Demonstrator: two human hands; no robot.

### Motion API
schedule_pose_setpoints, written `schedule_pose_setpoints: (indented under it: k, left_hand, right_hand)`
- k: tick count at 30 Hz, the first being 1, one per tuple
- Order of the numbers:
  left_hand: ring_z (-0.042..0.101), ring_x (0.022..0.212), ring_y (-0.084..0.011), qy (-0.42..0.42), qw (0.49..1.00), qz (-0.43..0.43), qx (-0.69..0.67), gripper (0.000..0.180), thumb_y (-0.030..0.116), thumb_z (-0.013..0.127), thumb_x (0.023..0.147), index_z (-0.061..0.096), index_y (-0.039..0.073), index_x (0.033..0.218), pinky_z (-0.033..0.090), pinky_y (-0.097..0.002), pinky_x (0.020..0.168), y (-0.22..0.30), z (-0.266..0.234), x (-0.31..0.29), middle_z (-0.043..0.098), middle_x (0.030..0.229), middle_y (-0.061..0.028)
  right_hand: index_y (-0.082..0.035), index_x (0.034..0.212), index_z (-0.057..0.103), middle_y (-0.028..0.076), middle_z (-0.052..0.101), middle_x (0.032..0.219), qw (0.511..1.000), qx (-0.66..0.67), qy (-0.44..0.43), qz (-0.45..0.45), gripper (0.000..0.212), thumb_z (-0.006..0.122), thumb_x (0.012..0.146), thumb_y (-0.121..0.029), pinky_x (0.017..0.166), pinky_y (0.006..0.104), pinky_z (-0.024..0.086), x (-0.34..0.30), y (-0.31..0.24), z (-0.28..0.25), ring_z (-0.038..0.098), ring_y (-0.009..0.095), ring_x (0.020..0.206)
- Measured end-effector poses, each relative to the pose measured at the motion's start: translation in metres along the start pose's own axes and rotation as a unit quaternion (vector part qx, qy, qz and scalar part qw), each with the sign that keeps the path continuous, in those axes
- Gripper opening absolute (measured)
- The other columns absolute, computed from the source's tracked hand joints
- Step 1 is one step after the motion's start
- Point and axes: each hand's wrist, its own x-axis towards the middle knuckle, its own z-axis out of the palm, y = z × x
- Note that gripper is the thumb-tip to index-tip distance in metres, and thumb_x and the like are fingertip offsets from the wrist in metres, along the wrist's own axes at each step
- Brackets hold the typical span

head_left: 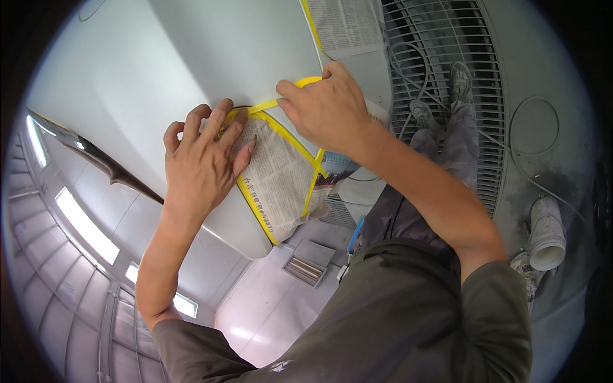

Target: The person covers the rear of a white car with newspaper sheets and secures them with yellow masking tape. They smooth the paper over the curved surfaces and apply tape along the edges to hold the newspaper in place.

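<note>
A newspaper sheet, edged with yellow masking tape, covers part of a pale car body panel. My left hand lies with its fingers spread and bent at the sheet's top left corner, touching the panel and tape there. A strip of yellow masking tape runs from beside those fingertips to my right hand. The right fingers are closed on this strip, against the panel. More yellow tape arcs above the right knuckles. Part of a coloured printed sheet shows below the right wrist.
Another taped newspaper is farther up the panel. A metal floor grating lies on the right, with a thin hose across it. A white cylindrical container lies at the right. Bright lamps line the wall on the left.
</note>
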Motion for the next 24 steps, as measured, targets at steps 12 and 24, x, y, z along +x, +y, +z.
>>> schedule_pose_setpoints:
  k: [12, 24]
  left_hand:
    - [0.052, 0.129, -0.0205, -0.025, 0.999, 0.037, 0.006, 0.035, 0.039, 0.062, 0.103, 0.071, 0.022, 0.132, 0.037, -0.0426, 0.109, -0.005, 0.001, 0.007, 0.055, 0.142, 0.0029]
    - [0.052, 0.136, -0.0190, -0.045, 0.996, 0.074, 0.013, 0.046, 0.034, 0.061, 0.104, 0.062, 0.019, 0.148, 0.037, -0.0444, 0.116, 0.009, 0.009, 0.003, 0.055, 0.152, 0.0028]
  right_hand:
    - [-0.009, 0.083, 0.075, 0.014, 0.073, 0.073, 0.984, 0.115, -0.066, 0.119, 0.011, 0.066, 0.088, -0.014, 0.089, 0.0392, 0.043, -0.006, -0.029, -0.001, 0.071, 0.029, 0.071]
    - [-0.008, 0.087, 0.078, 0.016, 0.075, 0.079, 0.969, 0.110, -0.106, 0.195, 0.015, 0.065, 0.086, -0.015, 0.092, 0.0393, 0.043, -0.003, -0.051, -0.003, 0.073, 0.031, 0.076]
